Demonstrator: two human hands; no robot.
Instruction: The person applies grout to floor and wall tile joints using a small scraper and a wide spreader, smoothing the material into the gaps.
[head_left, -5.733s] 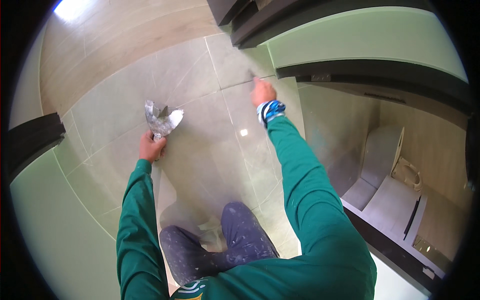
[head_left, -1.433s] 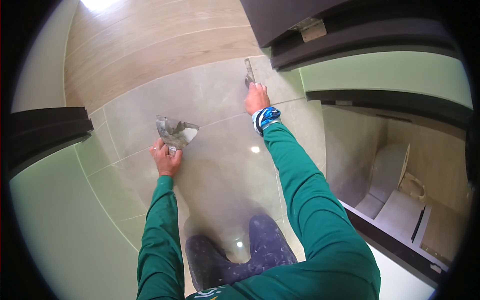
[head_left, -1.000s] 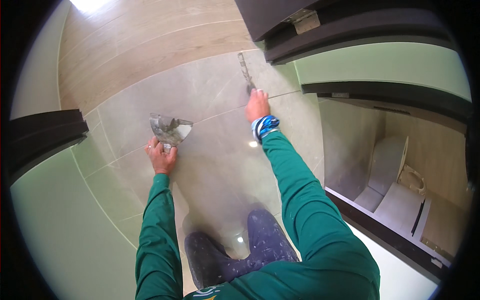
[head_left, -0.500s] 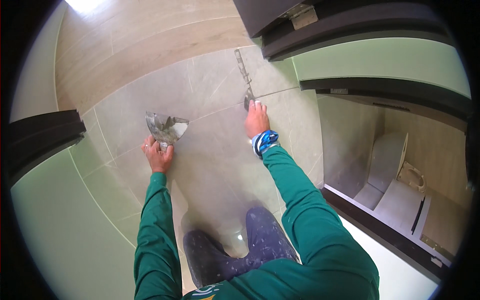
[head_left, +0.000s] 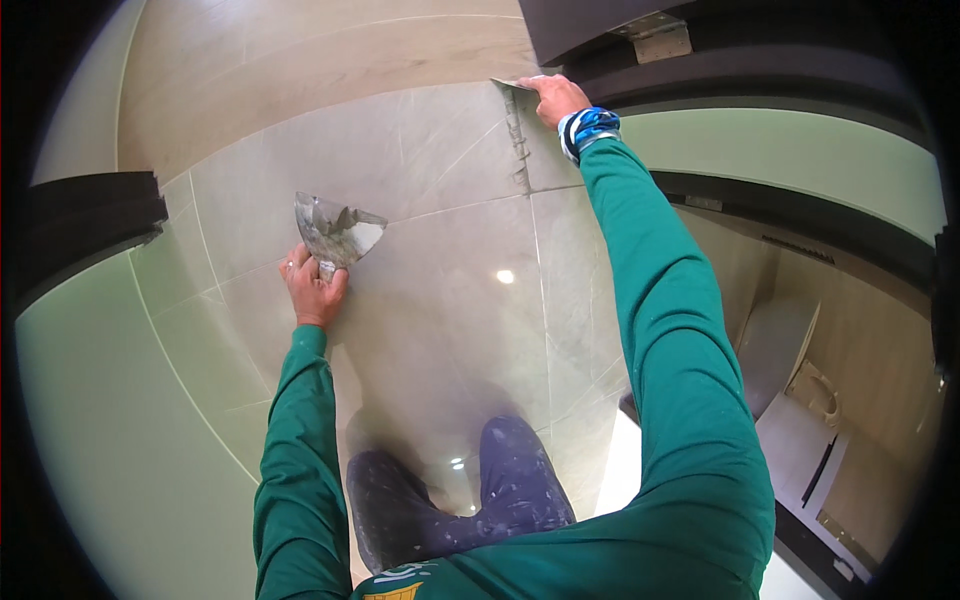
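My left hand [head_left: 313,291] grips a wide, smeared metal putty knife [head_left: 338,228] by its handle, low over the grey floor tiles [head_left: 450,280], a lump of pale filler on the blade. My right hand [head_left: 560,98] holds a thin metal scraper [head_left: 510,84], its blade at the far end of a tile joint, where the tiles meet wood-look flooring [head_left: 300,60]. A rough dark grey streak of filler [head_left: 518,150] runs along that joint below the blade. My knees [head_left: 510,460], in paint-spotted trousers, rest on the tiles.
Dark door frames stand at left [head_left: 90,205] and at upper right [head_left: 700,70], the latter with a metal hinge plate [head_left: 650,36]. Green walls [head_left: 130,400] line both sides. At right an opening shows a room with pale boards and a toilet seat [head_left: 815,395] lying in it.
My right hand has moved up and right with the scraper to the far end of the joint, its blade turned crosswise, uncovering the streak. My left hand is little changed.
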